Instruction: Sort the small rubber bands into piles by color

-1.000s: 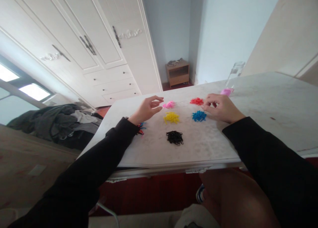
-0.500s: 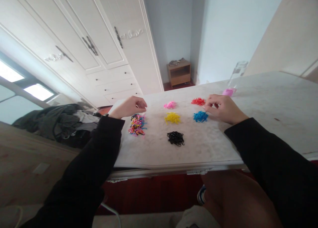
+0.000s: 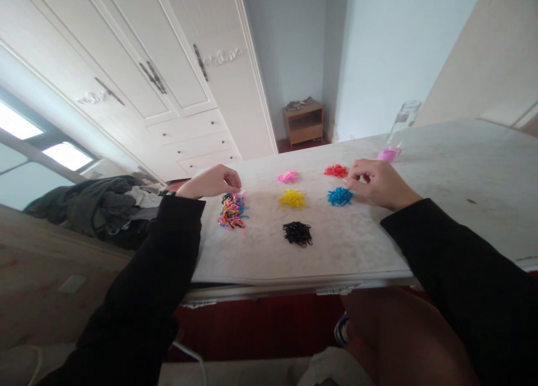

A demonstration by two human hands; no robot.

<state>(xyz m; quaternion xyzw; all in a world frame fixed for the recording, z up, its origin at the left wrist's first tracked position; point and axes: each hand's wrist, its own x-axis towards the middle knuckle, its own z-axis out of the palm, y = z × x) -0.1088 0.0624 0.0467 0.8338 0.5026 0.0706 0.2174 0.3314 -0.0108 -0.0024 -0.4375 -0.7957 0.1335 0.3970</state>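
My left hand point(image 3: 211, 181) is at the far end of a mixed pile of multicoloured rubber bands point(image 3: 232, 212), its thumb and fingertips closed together. Whatever sits in that pinch is too small to make out. My right hand point(image 3: 376, 183) rests beside the blue rubber bands point(image 3: 339, 196) and just nearer than the red rubber bands point(image 3: 335, 171), with thumb and forefinger pinched; I cannot see what they hold, if anything. Between the hands lie separate heaps of pink rubber bands point(image 3: 288, 176), yellow rubber bands point(image 3: 292, 198) and black rubber bands point(image 3: 297, 233).
A clear glass bottle point(image 3: 401, 125) with something pink at its base stands beyond my right hand on the pale table point(image 3: 260, 257). Dark clothes point(image 3: 92, 207) are heaped off the left end. A white wardrobe point(image 3: 168, 50) and small wooden cabinet point(image 3: 305, 125) are behind.
My left hand has shifted slightly left and down onto the mixed pile, and its fingers have drawn together. The right hand stays nearly where it was.
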